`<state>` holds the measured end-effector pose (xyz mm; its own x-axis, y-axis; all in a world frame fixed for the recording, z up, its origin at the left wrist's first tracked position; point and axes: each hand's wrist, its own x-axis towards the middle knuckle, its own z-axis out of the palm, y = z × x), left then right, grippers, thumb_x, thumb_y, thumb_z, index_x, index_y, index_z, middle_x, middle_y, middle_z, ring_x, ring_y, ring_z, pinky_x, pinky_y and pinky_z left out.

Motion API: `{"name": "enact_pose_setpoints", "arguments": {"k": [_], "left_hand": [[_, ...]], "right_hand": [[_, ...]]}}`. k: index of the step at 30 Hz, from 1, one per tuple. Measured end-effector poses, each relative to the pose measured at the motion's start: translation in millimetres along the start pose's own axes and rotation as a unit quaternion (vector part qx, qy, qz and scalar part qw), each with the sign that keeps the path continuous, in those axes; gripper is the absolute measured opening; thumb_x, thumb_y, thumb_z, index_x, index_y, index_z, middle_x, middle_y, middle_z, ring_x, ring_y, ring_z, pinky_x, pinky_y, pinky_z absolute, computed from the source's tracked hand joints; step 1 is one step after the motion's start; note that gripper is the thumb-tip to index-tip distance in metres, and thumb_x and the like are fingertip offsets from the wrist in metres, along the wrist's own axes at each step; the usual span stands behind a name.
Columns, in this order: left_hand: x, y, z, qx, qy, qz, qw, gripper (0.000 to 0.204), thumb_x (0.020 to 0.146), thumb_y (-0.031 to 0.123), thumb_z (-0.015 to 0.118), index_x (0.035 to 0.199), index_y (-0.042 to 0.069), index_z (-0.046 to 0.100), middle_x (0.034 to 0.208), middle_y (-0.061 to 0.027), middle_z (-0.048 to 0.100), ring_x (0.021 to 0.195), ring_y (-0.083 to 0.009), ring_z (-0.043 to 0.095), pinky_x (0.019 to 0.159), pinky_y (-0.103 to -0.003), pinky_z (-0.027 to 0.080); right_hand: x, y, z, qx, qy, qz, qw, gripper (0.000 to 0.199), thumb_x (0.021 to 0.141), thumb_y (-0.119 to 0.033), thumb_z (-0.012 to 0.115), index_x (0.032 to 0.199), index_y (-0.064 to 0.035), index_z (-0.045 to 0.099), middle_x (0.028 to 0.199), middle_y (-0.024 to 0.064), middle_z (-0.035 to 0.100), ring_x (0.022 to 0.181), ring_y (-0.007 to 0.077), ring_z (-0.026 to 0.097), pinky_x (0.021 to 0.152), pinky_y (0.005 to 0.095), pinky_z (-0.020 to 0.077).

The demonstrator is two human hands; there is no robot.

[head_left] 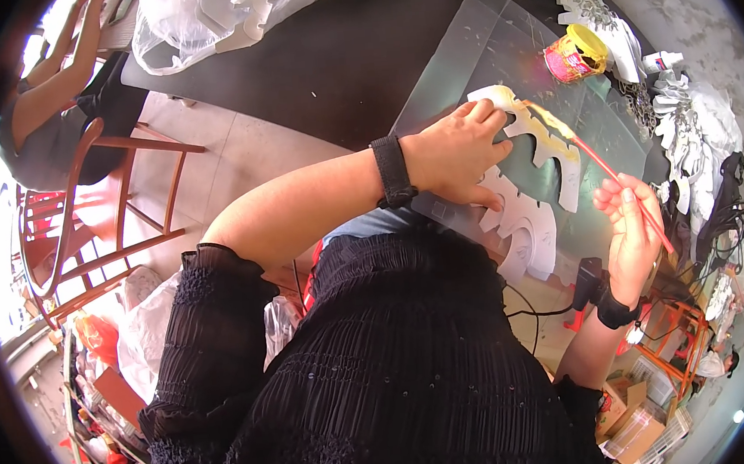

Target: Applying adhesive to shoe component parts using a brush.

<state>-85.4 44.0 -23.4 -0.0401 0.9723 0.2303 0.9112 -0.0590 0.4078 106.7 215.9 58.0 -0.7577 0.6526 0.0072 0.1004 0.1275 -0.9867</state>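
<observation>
My left hand [461,152] presses flat on a white scalloped foam cut-out [533,212] lying on a clear plastic sheet [471,48] over the dark table [334,62]. My right hand [631,231] grips a thin red-handled brush [609,168]. The brush tip rests on the cut-out's upper edge, which is coated with yellow glue [545,121]. An open yellow glue tub with a pink label [575,54] stands just beyond the cut-out.
More white cut-outs [692,115] are piled at the table's right end beside a small white bottle [662,61]. A clear bag of white pieces [202,20] lies at the far left. Another person [52,99] sits by a red chair [103,208].
</observation>
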Motion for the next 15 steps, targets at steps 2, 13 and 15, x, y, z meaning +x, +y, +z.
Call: {"name": "enact_pose_setpoints", "arguments": {"k": [2,13,15], "left_hand": [[-0.3,0.4,-0.3,0.012,0.003,0.001,1.0,0.071,0.069,0.055,0.063,0.112,-0.001,0.055,0.109,-0.0202,0.043,0.109,-0.0318,0.038,0.094,-0.039,0.036],[2.0,0.1,0.3,0.005,0.005,0.006,1.0,0.068,0.069,0.054,0.063,0.107,-0.002,0.055,0.105,-0.02,0.043,0.107,-0.032,0.039,0.094,-0.04,0.035],[2.4,0.6,0.4,0.006,0.003,0.003,1.0,0.068,0.069,0.053,0.064,0.107,-0.002,0.055,0.105,-0.02,0.044,0.107,-0.032,0.039,0.093,-0.04,0.036]], "right_hand": [[-1.3,-3.7,1.2,0.002,0.002,-0.003,1.0,0.019,0.09,-0.009,0.047,0.103,0.0038,0.053,0.091,0.0139,0.061,0.076,0.0192,0.061,0.071,0.0309,0.05],[-3.2,-5.2,-4.7,0.006,-0.002,-0.022,1.0,0.019,0.09,-0.009,0.047,0.104,0.0042,0.052,0.092,0.0141,0.061,0.077,0.0197,0.061,0.072,0.0314,0.0501],[-4.2,-3.8,-1.9,0.004,-0.02,-0.011,1.0,0.019,0.09,-0.008,0.047,0.104,0.0043,0.052,0.092,0.0143,0.061,0.077,0.0197,0.061,0.072,0.0314,0.0501]]}}
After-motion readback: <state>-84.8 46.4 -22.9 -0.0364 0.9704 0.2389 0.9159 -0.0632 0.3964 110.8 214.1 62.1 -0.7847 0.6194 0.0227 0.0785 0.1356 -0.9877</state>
